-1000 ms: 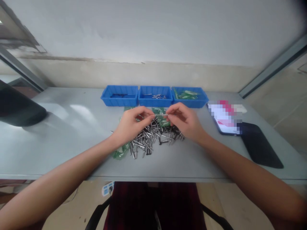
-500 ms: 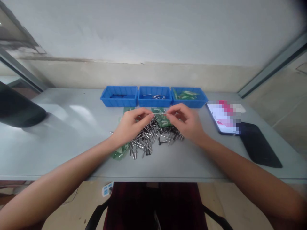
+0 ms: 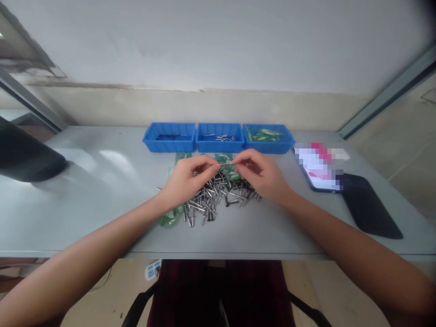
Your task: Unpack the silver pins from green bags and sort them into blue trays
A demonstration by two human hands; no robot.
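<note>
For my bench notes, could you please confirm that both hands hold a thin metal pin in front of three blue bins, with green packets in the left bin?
Not quite: the head view shows green packets in the right bin, not the left bin. The left hand and right hand do hold a thin metal pin.

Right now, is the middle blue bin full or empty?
Neither: the middle blue bin shows bare floor around its few silver pins.
</note>
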